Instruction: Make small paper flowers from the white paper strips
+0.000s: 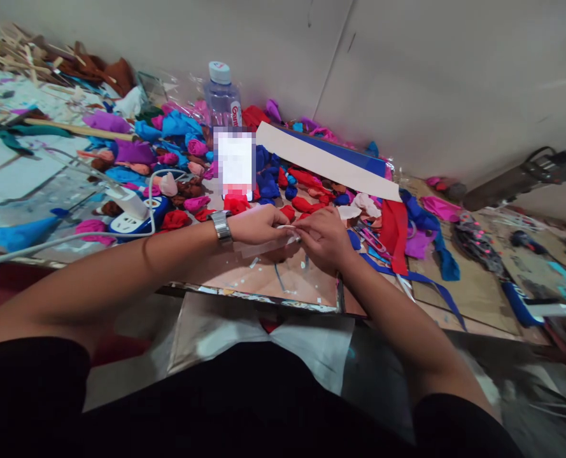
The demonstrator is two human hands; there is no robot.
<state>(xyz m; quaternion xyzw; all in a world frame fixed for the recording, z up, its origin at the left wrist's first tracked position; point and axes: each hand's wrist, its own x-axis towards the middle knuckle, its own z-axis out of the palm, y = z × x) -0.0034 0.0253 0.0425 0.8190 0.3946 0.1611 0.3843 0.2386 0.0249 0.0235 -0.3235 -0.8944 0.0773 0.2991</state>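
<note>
My left hand (256, 226), with a metal watch (222, 226) on its wrist, and my right hand (325, 238) meet over the near edge of the worktable (244, 280). Both are closed in a pinch on a small clear plastic piece (290, 233) held between them. Just beyond my hands lies a heap of red and blue fabric pieces (283, 184). Small white scraps are scattered on the brown table surface under my hands.
A water bottle (223, 95) stands at the back by the wall. A white and blue power strip (132, 216) with a white cable lies to the left. A long white and blue board (325, 162), red ribbon (395, 232) and blue ribbon (435, 245) lie to the right.
</note>
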